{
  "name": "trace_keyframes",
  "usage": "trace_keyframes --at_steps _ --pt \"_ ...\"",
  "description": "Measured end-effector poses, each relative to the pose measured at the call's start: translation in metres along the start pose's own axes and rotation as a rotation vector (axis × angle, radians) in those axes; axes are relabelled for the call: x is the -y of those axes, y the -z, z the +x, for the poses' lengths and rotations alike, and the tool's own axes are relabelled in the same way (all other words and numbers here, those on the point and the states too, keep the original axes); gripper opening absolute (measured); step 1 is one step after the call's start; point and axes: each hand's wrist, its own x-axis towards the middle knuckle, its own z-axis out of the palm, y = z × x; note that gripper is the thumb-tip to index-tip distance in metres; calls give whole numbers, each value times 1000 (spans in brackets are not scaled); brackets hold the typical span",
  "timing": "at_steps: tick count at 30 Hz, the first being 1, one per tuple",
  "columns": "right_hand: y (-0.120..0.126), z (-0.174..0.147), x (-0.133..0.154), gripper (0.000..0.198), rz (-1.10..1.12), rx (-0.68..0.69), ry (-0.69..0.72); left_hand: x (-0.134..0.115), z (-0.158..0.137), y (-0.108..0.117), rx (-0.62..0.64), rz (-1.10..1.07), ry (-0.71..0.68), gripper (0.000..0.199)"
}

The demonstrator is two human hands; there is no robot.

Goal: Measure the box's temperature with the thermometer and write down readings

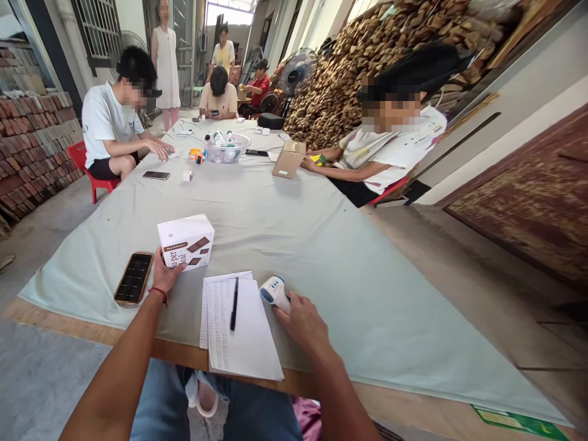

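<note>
My left hand (166, 271) is closed on the near left corner of a white printed carton (186, 239) that has pictures of brown bars on its side. In my right hand (303, 318) is a white and blue infrared thermometer (275, 290), gripped by its handle, its head pointing away to the left. Between my hands lie sheets of paper (243, 355), the left one covered in handwriting. A black pen (234, 304) rests on top of them. Left of my left hand, a phone (135, 277) with a lit dark screen lies flat.
A pale cloth covers the long table (321, 239). Farther off are a clear plastic basin (225, 150) with bottles, an orange object (196, 154), a small white box (187, 176), another phone (156, 175) and a cardboard box (288, 160). People sit along both sides and the far end.
</note>
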Motion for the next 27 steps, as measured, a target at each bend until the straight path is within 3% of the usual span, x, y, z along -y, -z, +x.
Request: trace_keyframes --at_steps 4,7,9,11,15,19,23,27 --pt "-5 5 1 37 126 11 -45 -3 -6 -1 -10 22 6 70" --pt "-10 5 3 37 367 -147 -56 -6 -20 0 9 7 4 68" --pt "-8 0 11 40 614 -295 -18 -9 -31 1 45 -26 2 65" --pt "0 -10 26 43 889 -355 53 -12 -39 3 68 -42 8 59" --pt "25 -30 71 32 1299 -81 173 -16 -47 8 115 103 -51 49" --pt "40 -37 118 31 1463 58 212 -13 -47 10 136 255 -168 45" --pt "44 -33 150 33 1463 71 245 -9 -45 7 144 309 -182 43" --pt "41 -27 162 30 1408 39 219 -8 -44 6 176 320 -177 39"
